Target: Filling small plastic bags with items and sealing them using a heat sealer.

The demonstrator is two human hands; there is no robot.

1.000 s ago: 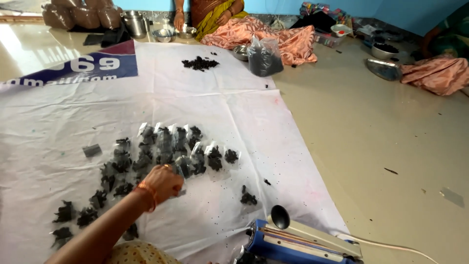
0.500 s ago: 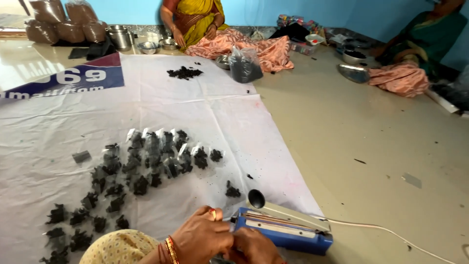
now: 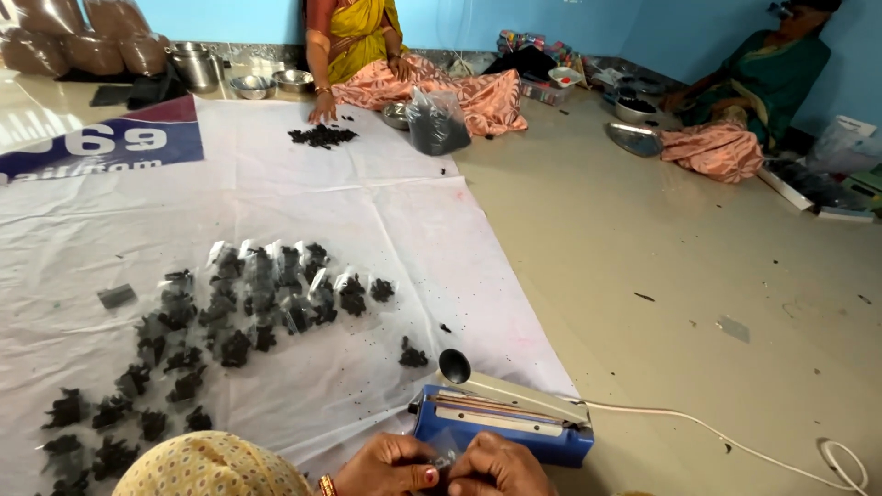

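Observation:
My left hand [image 3: 386,465] and my right hand [image 3: 501,467] meet at the bottom edge, fingers pinched together on a small clear packet [image 3: 445,454]. They sit just in front of a blue heat sealer [image 3: 501,422] whose arm with a black knob [image 3: 454,366] is raised. Several small clear packets of dark bits [image 3: 257,294] lie in rows on the white sheet [image 3: 230,211] to the left. One loose clump [image 3: 412,355] lies near the sealer.
The sealer's white cord [image 3: 735,441] runs right across the beige floor. A person in yellow [image 3: 354,46] sits at the far edge with a hand on a dark pile [image 3: 322,136]. A plastic bag of dark material [image 3: 437,124], steel bowls [image 3: 253,84] and another seated person [image 3: 763,83] are farther off.
My left hand left the packets on the sheet and came back to the sealer, where both hands now hold a small packet together. The view tilted down slightly.

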